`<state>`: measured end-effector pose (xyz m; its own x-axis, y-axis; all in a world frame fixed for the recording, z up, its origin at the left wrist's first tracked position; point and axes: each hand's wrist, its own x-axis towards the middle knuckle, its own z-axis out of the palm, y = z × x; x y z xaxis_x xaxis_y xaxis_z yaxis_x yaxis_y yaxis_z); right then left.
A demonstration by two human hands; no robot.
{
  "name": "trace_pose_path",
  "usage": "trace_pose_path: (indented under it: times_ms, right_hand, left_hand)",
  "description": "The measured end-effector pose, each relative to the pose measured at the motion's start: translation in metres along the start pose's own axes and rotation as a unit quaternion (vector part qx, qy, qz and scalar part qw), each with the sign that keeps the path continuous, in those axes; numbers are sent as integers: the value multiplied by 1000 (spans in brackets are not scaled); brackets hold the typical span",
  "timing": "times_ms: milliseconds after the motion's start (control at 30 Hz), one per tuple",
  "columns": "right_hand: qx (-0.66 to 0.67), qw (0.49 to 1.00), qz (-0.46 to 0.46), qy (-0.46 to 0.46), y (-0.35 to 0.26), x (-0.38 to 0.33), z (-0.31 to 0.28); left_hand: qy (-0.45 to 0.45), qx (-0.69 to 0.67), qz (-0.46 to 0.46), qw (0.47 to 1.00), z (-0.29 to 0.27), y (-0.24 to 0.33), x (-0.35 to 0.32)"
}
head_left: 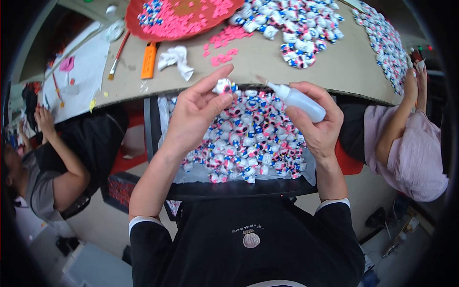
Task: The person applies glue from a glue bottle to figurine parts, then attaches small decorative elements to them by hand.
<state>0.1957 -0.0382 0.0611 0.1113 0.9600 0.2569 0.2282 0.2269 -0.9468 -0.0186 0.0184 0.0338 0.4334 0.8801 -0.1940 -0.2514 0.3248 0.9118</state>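
My left hand (pixel 196 107) pinches a small white, blue and pink figurine (pixel 223 86) between thumb and fingers. In my right hand (pixel 321 117) is a pale squeeze bottle (pixel 300 101), tilted so its thin nozzle points up and left toward the figurine, with a gap between them. Under both hands, a lined black tray (pixel 224 191) holds a heap of similar figurines (pixel 248 143). Loose pink pieces (pixel 222 58) lie on the table beyond my left hand.
Along the table (pixel 272 71) are a red dish (pixel 184 37) of pink pieces, an orange cutter (pixel 148 60), a brush (pixel 117 60), a crumpled tissue (pixel 175 60) and figurine piles (pixel 296 24). People sit close on both sides, one with a bare arm (pixel 64 148) and one in a pink sleeve (pixel 406 153).
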Motion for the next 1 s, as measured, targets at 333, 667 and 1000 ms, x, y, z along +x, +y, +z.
trace_pose_path:
  times_ms: [333,667,1000]
  right_hand:
    - [-66,991,-39,-107,5,-8,19]
    - [-83,989,-51,-109,8,-8,20]
    - [-92,990,-50,-96,6,-8,18]
  left_hand:
    - [35,-18,29,999,-6,-14,-27]
    - [36,5,16,999,-5,-16,-26]
    - [50,7,20,998,-5,-16,-25]
